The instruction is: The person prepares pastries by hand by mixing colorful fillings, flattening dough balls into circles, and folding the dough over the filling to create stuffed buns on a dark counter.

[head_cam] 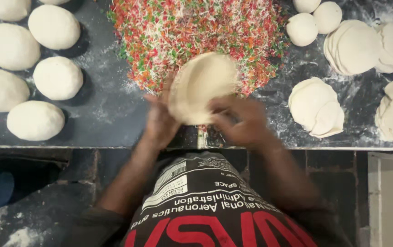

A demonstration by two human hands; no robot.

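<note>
Both sets of fingers are clamped on a pale, smooth dough disc [201,87], the left hand [160,120] at its left rim and the right hand [242,121] at its lower right. The cupped disc sits raised above the dark, flour-dusted counter [109,114] near its front edge. Behind it lies a shredded red, green and white heap [196,27]; rounded dough balls [36,68] fill the left end.

A bakery or sweet-making kitchen: a dark, flour-dusted worktop [105,114] carries rows of dough balls [57,77] at the left, stacks of flattened dough rounds [315,106] at the right, and a heap of red-green candied filling [196,27] at top centre.
</note>
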